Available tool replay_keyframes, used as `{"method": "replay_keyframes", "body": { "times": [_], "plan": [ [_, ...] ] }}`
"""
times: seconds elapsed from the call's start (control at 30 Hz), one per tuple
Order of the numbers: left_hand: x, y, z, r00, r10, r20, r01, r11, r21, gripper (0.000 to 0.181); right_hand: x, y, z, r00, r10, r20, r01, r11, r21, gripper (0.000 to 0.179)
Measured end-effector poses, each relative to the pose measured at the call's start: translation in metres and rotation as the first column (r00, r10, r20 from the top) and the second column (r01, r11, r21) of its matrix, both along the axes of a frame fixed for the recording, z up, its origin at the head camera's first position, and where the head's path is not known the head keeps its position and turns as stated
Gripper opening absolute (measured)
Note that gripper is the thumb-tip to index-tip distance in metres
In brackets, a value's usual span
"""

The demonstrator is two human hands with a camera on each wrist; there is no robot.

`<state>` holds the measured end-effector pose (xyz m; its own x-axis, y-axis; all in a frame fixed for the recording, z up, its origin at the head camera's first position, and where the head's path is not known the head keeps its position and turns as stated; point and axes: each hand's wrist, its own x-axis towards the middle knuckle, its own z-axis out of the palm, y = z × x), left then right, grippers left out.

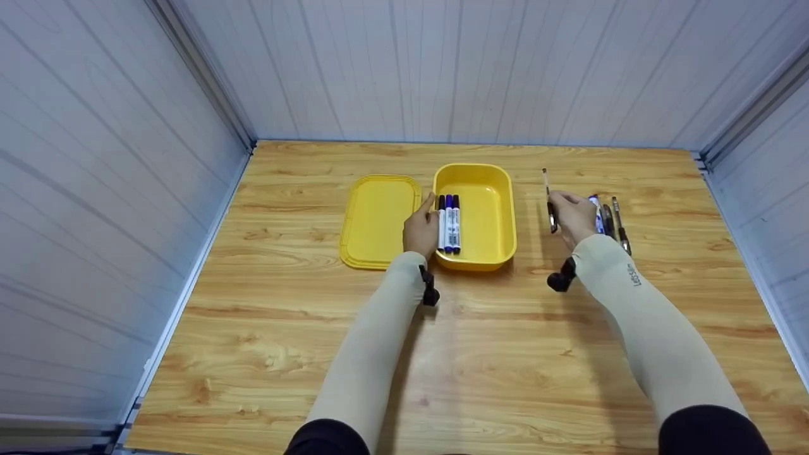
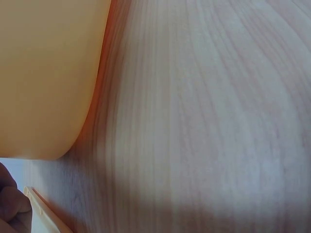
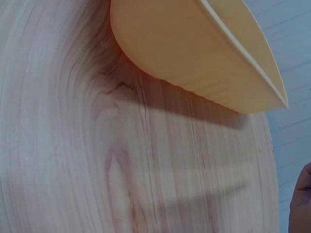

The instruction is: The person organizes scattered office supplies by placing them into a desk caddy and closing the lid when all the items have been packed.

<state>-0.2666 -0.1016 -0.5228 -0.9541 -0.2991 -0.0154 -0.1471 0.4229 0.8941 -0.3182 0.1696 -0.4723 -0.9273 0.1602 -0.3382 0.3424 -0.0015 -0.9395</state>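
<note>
In the head view a yellow plastic box stands on the table, its top off. Three white markers with dark and blue caps lie side by side along its left inner wall. My left hand holds the box's left side at the rim. Right of the box, my right hand pinches a slim pen with a clear and black barrel, its tip end pointing away. In the left wrist view, curled fingers show beside the box wall.
The yellow lid lies flat left of the box. Just right of my right hand, a blue-and-white pen, a black pen and a clear-and-dark pen lie on the wooden table. Pale panels enclose the back and sides.
</note>
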Motion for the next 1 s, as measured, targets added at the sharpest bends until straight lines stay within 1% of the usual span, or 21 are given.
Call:
{"method": "replay_keyframes", "body": {
  "times": [0.17,0.3,0.43,0.53,0.6,0.7,0.87,1.0],
  "plan": [
    [-0.001,0.000,0.000,1.000,0.007,0.004,-0.007,1.000,-0.012,0.043,0.000,-0.003,-0.001,1.000,0.013,0.006,-0.013,1.000,-0.010,0.040],
    [-0.002,-0.001,0.000,1.000,0.000,-0.003,0.000,1.000,-0.022,0.043,0.000,-0.004,-0.002,1.000,-0.008,-0.009,0.007,1.000,-0.005,0.038],
    [-0.001,-0.001,0.001,1.000,-0.007,-0.003,0.007,1.000,-0.015,0.043,0.000,-0.007,-0.002,1.000,-0.026,-0.015,0.025,1.000,-0.009,0.036],
    [-0.001,-0.001,0.001,1.000,-0.001,0.001,0.001,1.000,-0.011,0.043,0.000,-0.009,-0.002,0.999,-0.038,-0.007,0.038,0.999,-0.025,0.033],
    [-0.001,-0.001,0.001,1.000,0.005,0.004,-0.005,1.000,-0.017,0.043,0.000,-0.011,-0.002,0.999,-0.046,-0.007,0.046,0.998,-0.045,0.032],
    [-0.001,-0.001,0.001,1.000,0.010,0.005,-0.010,1.000,-0.029,0.043,0.001,-0.013,-0.001,0.999,-0.050,0.010,0.051,0.997,-0.050,0.031],
    [0.000,0.000,0.001,1.000,0.002,-0.004,-0.003,0.999,-0.040,0.043,0.002,-0.015,-0.001,0.999,-0.020,0.030,0.021,0.998,-0.056,0.035],
    [0.000,0.000,0.001,1.000,-0.002,-0.011,0.002,0.999,-0.045,0.043,0.002,-0.017,-0.002,1.000,-0.005,0.026,0.007,0.999,-0.053,0.035]
  ]
}}
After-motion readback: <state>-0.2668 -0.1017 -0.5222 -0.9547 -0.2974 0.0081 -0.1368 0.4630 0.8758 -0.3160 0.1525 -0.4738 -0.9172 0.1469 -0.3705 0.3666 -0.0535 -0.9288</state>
